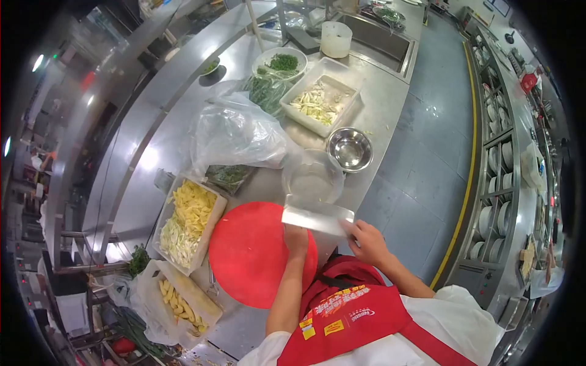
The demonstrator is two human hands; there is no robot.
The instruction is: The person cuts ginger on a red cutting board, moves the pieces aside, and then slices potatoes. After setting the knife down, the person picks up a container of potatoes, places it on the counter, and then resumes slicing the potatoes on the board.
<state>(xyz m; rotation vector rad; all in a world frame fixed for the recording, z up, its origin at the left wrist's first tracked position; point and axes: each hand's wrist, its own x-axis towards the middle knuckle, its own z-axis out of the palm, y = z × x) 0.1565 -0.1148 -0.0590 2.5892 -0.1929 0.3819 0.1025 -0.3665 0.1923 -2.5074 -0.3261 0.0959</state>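
My right hand point(368, 242) is closed around the handle of a cleaver point(317, 218), whose wide blade is held level above the near right part of a round red cutting board point(247, 256). My left hand point(295, 239) is close under the blade, over the board's right side. The blade hides its fingers, so I cannot see what they touch. Just beyond the blade stands a clear round bowl point(299, 183), and a shiny metal bowl point(350, 149) sits behind it to the right.
Left of the board, a white container point(210, 235) holds yellow slices and pale shreds. Nearer is a bag-lined bin with peeled yellow pieces point(177, 300). Further back are a plastic bag point(235, 134), a white tray point(299, 119) of cut pieces, a bowl of chopped greens point(284, 62) and a sink point(378, 46).
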